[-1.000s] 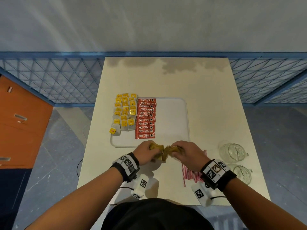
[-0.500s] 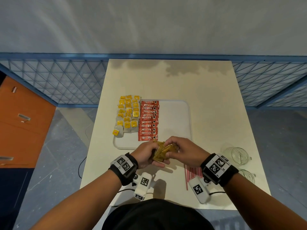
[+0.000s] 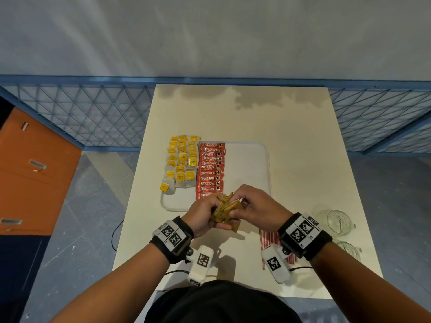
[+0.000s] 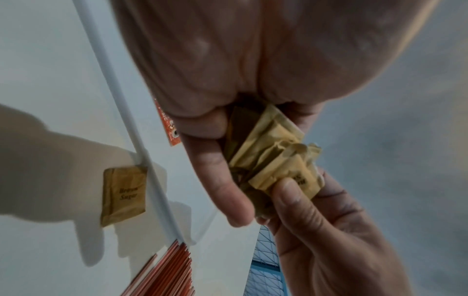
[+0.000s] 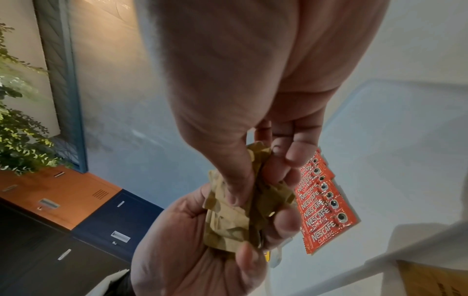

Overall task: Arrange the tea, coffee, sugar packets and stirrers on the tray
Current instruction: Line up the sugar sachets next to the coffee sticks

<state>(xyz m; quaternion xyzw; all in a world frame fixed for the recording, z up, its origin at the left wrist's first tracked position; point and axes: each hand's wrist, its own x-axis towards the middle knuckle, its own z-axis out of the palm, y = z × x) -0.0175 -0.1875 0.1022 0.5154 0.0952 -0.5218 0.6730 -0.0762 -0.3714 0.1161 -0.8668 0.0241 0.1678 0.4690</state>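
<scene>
A: Head view first. Left hand (image 3: pixel 202 214) and right hand (image 3: pixel 258 206) are meeting over the near edge of the tray (image 3: pixel 247 164), both working 1 bunch of brown sugar packets (image 3: pixel 225 209).

B: Fingers?

A: Left is cupping the bunch, fingers curled around it. Right is pinching a packet out of the bunch with thumb and fingertips (image 4: pixel 291 192). Both are gripping, neither is relaxed.

B: Where's everything else sitting?

A: Tea bags (image 3: pixel 183 160) with yellow tags are lying in rows at the tray's left side, 1 bag hanging off the left rim. Coffee sachets (image 3: pixel 211 170), red, are overlapping in 1 column just beside the tea, on the tray. The tray's right part is showing bare.

B: Stirrers?

A: Red-and-white stirrers (image 3: pixel 270 238) are lying on the table (image 3: pixel 291 136), near edge, partly under the right wrist. Off the tray.

B: Loose sugar?

A: Left wrist view is showing 1 brown sugar packet (image 4: pixel 124 195) lying flat on the table, touching the tray rim from outside.

B: Anything else?

A: 2 glass mugs (image 3: pixel 337 221) are standing at the table's right edge, past the stirrers.
</scene>
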